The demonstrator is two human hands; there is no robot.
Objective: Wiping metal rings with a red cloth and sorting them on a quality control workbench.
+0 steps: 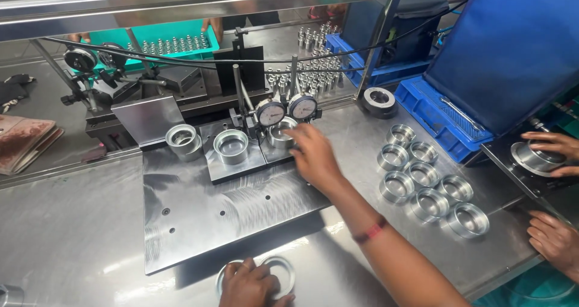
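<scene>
Head view: the right hand (pixel 313 156) covers a metal ring (pixel 280 133) under two dial gauges (pixel 287 110), its grip hidden. The left hand (pixel 248 284), cut off below, presses flat on two rings (pixel 281 269) on the surface (pixel 72 234).

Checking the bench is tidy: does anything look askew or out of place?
Nothing stands out. The metal rings sit upright in a neat cluster, the right hand holds one ring under the dial gauges, the left hand covers another.

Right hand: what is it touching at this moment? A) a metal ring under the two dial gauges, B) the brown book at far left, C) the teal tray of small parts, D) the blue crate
A: the right hand rests on the metal ring seated beneath the two dial gauges.
</scene>
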